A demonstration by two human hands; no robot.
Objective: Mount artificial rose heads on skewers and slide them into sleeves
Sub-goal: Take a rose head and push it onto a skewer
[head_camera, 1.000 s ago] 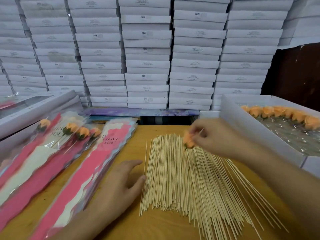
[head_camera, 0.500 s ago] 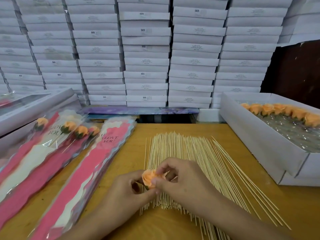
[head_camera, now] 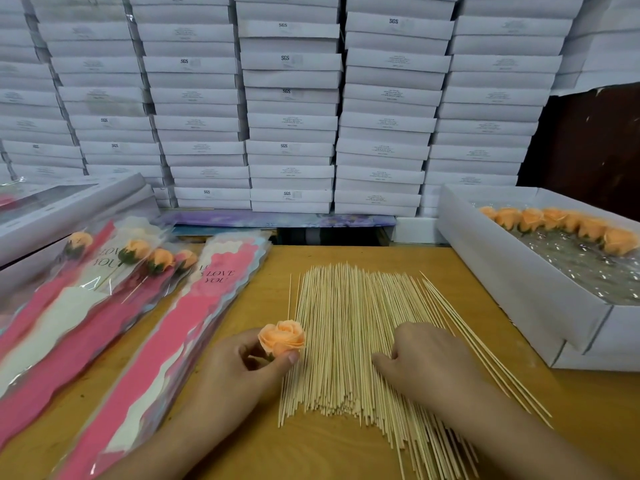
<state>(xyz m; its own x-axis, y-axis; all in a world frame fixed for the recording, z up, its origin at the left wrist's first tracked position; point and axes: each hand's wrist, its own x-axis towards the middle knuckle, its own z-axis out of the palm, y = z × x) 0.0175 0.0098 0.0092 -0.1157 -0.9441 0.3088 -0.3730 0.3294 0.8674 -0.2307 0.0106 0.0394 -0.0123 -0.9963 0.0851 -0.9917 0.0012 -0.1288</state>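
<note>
My left hand (head_camera: 239, 368) pinches an orange rose head (head_camera: 282, 337) by its base, bloom up, just left of a wide spread of bamboo skewers (head_camera: 349, 327) on the wooden table (head_camera: 512, 441). My right hand (head_camera: 426, 362) rests on the skewers with its fingers curled down among them; whether it grips one is hidden. A stack of empty pink "I love you" sleeves (head_camera: 180, 344) lies left of the skewers. Further left lie sleeves holding mounted roses (head_camera: 138, 251).
A white box (head_camera: 512, 278) at the right holds a row of orange rose heads (head_camera: 561, 225) along its far side. A flat white box (head_camera: 69, 206) sits at far left. Stacked white boxes (head_camera: 291, 109) form a wall behind the table.
The rose head passed from my right hand to my left. My right hand moved away to the right and came down onto the skewers.
</note>
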